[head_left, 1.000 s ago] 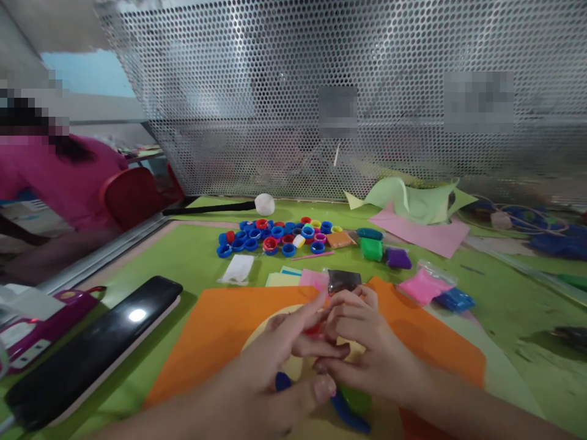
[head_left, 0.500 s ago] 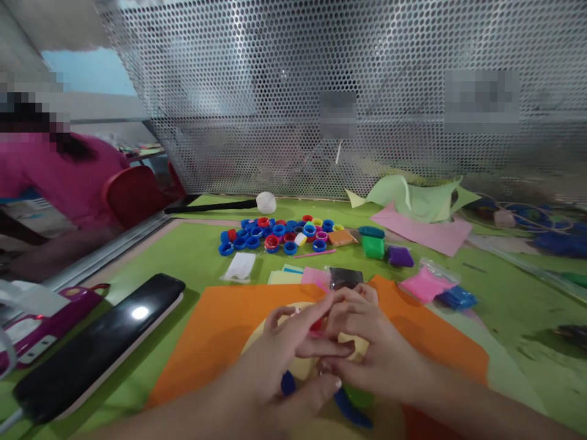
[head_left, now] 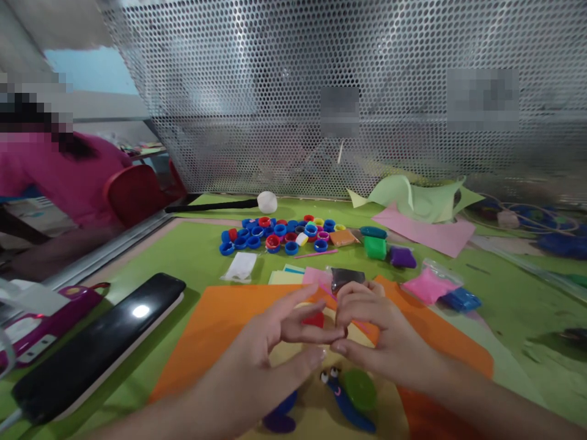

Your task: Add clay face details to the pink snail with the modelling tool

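Observation:
My left hand is over the pale yellow card, its fingers stretched and apart. Its fingertips meet those of my right hand, whose thumb and index finger are pinched together; anything between them is too small to make out. Below the hands lies a blue clay snail with small eyes and a green bottle-cap shell. A second blue clay piece is partly covered by my left hand. Behind the fingers, a red round piece shows on the card.
Orange paper lies under the card. Further back are several bottle caps, a black clay packet and a pink clay packet. At left sit a black case and a power strip. A perforated metal panel stands behind.
My hands have risen and drawn slightly apart, uncovering the snail's eyes and green shell. The left fingers have spread, while the right fingertips remain together.

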A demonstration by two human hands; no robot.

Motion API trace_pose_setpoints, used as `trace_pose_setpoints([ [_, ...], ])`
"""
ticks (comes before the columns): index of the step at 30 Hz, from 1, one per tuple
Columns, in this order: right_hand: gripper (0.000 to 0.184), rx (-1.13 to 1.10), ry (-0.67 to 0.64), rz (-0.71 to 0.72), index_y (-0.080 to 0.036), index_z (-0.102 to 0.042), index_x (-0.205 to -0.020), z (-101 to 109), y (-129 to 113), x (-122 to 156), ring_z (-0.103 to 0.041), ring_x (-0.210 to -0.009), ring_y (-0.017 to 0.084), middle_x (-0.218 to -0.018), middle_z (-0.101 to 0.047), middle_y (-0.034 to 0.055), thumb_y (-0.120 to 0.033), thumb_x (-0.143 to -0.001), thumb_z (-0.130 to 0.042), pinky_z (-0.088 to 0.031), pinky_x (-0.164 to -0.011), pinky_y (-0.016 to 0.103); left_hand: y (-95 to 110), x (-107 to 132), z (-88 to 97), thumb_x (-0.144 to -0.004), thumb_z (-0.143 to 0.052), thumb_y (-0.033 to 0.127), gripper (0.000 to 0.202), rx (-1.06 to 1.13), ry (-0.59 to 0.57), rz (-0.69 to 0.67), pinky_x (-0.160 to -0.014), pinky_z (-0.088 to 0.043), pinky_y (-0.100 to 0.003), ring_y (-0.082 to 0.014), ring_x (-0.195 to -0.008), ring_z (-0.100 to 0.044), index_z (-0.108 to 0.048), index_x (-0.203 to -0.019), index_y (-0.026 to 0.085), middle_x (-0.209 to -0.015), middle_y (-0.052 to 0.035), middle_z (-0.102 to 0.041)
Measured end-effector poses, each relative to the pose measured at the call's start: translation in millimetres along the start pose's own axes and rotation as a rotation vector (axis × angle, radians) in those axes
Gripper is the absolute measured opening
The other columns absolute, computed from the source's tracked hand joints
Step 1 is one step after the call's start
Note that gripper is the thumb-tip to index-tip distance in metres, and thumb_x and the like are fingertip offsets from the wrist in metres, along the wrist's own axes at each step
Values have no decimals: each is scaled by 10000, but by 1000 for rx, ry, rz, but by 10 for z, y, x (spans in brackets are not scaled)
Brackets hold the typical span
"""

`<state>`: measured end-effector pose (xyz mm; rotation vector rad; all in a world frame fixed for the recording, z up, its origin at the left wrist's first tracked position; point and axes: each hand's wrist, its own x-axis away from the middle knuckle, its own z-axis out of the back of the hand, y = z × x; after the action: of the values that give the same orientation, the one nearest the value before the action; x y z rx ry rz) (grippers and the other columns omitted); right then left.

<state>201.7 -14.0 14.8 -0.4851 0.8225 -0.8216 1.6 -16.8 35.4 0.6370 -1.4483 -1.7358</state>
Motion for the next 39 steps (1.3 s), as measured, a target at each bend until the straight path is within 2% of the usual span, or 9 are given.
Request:
trace_pose_setpoints([
  [4,190,-19,-32,19,-193,-527,-608,-32,-49,-12,-520,-730,191,-603,-574,-28,-265,-755,-624,-306,-706,398,24,39,-54,-834,-543,339,597,-249,9,-84,-1058,-303,-400,-212,-1231,-443,-275,-1367,331,-1235,-1,-595],
  [10,242,-22,-18,23,-186,-505,-598,-7,-28,2,-508,-728,185,-583,-567,-35,-258,-771,-658,-279,-715,394,-1,9,-74,-775,-611,388,283,42,15,43,-1055,-331,-369,-240,-1309,-328,-645,-1029,268,-1379,-3,-446],
  [14,250,-19,-9,15,-187,-502,-596,42,8,-12,-515,-754,194,-590,-583,-43,-248,-781,-660,-250,-722,400,-24,-18,-17,-749,-651,410,544,284,-8,151,-1050,-331,-417,-217,-1166,-520,-470,-1247,288,-1183,-35,-630],
  [16,250,-23,-14,7,-190,-506,-600,45,9,-17,-514,-764,199,-597,-584,-38,-269,-788,-649,-249,-726,403,-14,-17,-11,-758,-644,406,586,291,-20,174,-1045,-337,-425,-220,-1138,-545,-425,-1286,277,-1153,-46,-646],
  [22,230,-40,-80,-3,-201,-506,-604,2,-45,-5,-491,-721,194,-582,-547,-27,-293,-783,-618,-289,-697,381,63,13,-101,-803,-598,358,561,205,-41,139,-1034,-373,-316,-210,-1246,-413,-392,-1319,287,-1418,-23,-305],
  [28,254,-44,-65,-52,-201,-515,-609,35,-48,-19,-513,-762,215,-605,-582,-16,-330,-786,-646,-273,-742,419,18,15,-79,-750,-669,316,576,300,-30,134,-1101,-238,-396,-179,-1257,-412,-444,-1276,249,-1088,-30,-667],
  [33,264,-69,-64,-78,-203,-521,-593,68,-24,-27,-519,-769,212,-615,-587,-16,-324,-800,-632,-284,-752,419,-20,-29,-33,-697,-719,276,498,416,-15,178,-1095,-233,-434,-204,-1208,-475,-537,-1158,237,-989,-14,-708],
  [36,256,-78,-57,-73,-202,-528,-602,62,-25,-21,-520,-758,216,-615,-576,-14,-335,-797,-628,-282,-742,420,3,-13,-51,-715,-700,292,505,384,-34,156,-1087,-254,-425,-202,-1175,-510,-514,-1183,247,-1052,-23,-682],
  [39,221,-102,-54,-52,-207,-539,-636,40,-56,-21,-521,-752,210,-620,-575,-23,-334,-782,-644,-293,-740,405,42,38,-82,-766,-645,295,498,293,-68,124,-1063,-315,-364,-187,-1246,-418,-476,-1234,266,-1276,-33,-519],
])
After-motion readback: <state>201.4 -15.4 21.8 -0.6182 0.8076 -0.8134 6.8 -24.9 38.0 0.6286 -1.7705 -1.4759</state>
